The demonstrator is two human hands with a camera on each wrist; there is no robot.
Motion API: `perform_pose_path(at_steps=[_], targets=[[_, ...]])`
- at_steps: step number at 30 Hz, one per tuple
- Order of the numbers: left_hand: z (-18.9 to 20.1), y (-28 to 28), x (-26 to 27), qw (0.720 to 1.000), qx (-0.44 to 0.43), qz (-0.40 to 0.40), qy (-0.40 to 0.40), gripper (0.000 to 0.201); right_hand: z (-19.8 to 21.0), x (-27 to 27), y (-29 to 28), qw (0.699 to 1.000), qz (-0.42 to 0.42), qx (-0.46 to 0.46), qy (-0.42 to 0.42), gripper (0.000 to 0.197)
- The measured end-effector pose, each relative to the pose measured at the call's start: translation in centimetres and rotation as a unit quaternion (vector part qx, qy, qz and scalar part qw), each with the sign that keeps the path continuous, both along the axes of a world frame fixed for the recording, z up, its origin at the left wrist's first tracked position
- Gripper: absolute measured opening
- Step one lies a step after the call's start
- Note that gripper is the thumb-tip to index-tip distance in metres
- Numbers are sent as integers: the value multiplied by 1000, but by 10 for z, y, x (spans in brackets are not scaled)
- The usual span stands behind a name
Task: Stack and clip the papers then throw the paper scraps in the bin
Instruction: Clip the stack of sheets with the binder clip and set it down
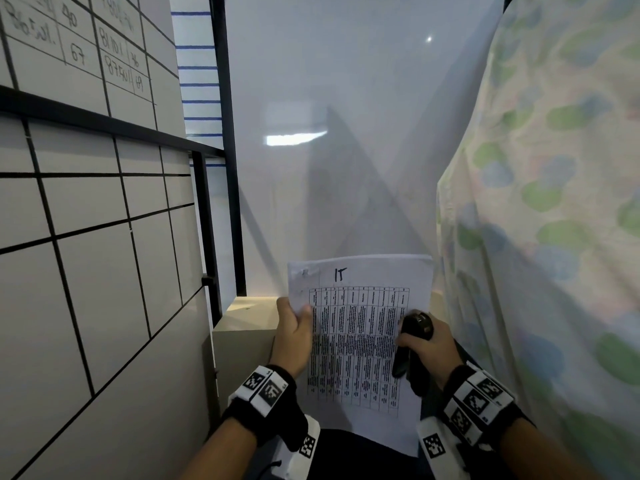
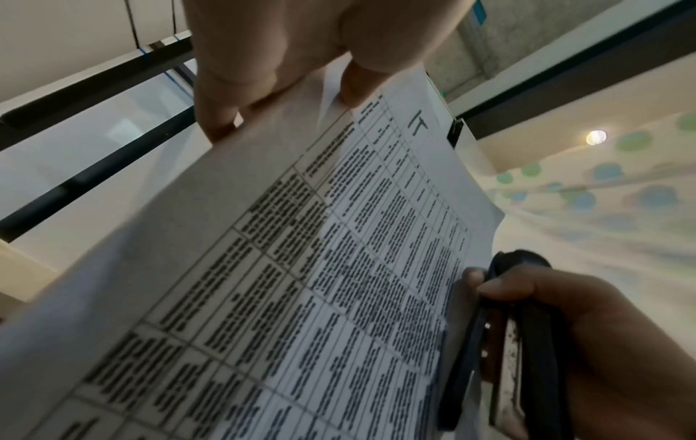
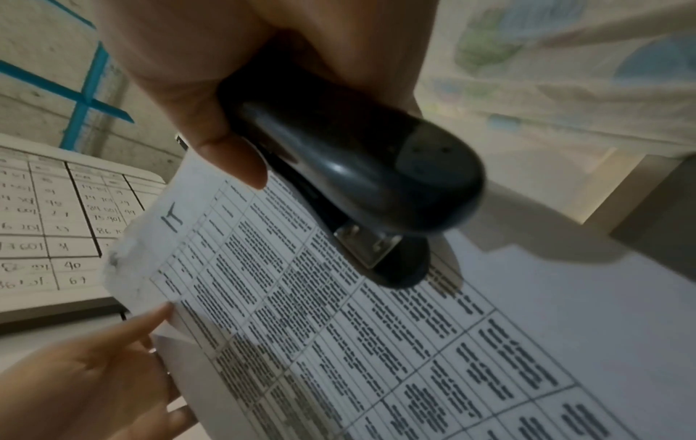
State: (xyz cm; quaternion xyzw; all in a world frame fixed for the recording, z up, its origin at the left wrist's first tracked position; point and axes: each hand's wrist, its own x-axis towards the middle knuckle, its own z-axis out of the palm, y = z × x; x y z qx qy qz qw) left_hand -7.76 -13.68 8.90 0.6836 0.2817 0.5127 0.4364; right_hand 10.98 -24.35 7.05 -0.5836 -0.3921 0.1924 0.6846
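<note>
Head view: papers [image 1: 360,341] (left-edge pinched) beside stapler [image 1: 414,344].

A big white board [image 1: 86,209] with black lines and numbers stands on the left. A black frame [image 1: 225,140] runs beside it. A curtain [image 1: 554,202] with green and blue spots hangs on the right. A plain white wall [image 1: 346,98] is far ahead.

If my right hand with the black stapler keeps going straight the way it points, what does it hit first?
Most likely the white printed paper sheets: the black stapler in the right hand already sits at their right edge; depth is uncertain.
</note>
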Motion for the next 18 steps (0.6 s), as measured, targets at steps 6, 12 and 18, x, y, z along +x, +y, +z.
perform_pose_path(at_steps=[6, 12, 18], targets=[[-5, 2, 5, 999, 1, -14, 48, 9, -7, 2, 2, 999, -8, -40, -9, 21], [-5, 6, 4, 999, -10, -4, 37, 9, -5, 3, 4, 999, -35, -32, -15, 17], [13, 9, 3, 1000, 1, 0, 31, 17, -6, 4, 2, 997, -48, -50, -35, 21]])
